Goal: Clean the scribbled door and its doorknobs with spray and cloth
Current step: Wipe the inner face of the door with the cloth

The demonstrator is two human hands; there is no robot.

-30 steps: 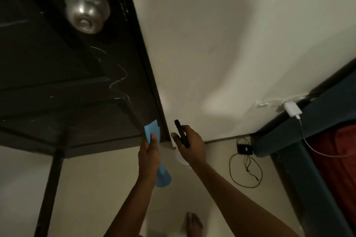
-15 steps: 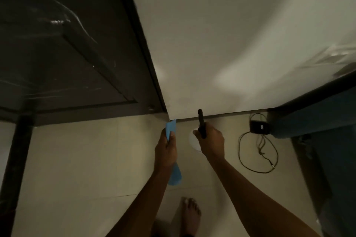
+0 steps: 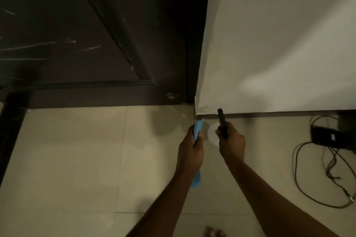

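Two bare hands reach toward the dark panelled door (image 3: 92,31), streaked with pale scribbles. The left hand (image 3: 190,150) grips a soft blue cloth (image 3: 198,128) below the door's right bottom corner; the right hand (image 3: 232,143) holds a spray bottle (image 3: 222,126) with slim black nozzle, beside the cloth.

The spray bottle (image 3: 222,123) is largely hidden inside the right hand (image 3: 231,140). Beside that hand, the blue cloth (image 3: 198,129) is partly covered by the left hand (image 3: 190,150). The door (image 3: 86,34) is cut off above.
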